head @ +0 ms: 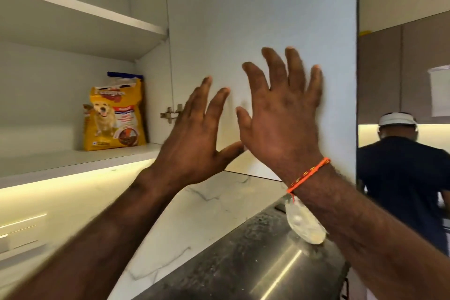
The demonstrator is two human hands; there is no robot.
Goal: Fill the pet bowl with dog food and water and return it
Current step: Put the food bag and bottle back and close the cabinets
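Neither hand has a grip on anything — the right hand (282,114) has its fingers spread straight and laid flat against the inner face of the open cabinet door (263,19), and the left hand (194,139) is raised beside it, fingers also straight and apart, close to the same panel near its hinge side. I cannot tell whether the left palm actually touches the door. An orange thread band (309,174) circles the right wrist. To my eye the step in hand is dealing with the door, either swinging it fully clear or closing it, and I would do it with flat palms and an even push, kept well away from the metal hinge (170,113) so no finger gets nipped. The dog food bag (115,114) stands upright on the lower shelf (73,156) inside the cabinet, near the right wall, untouched; if it is wanted, the left hand is the nearer one and should take it by the body, not by the rolled top. The pet bowl is not in view. Below, a dark speckled surface (219,263) carries a pale flat object I cannot identify, and another person (401,178) stands beyond the door — worth minding before it swings.
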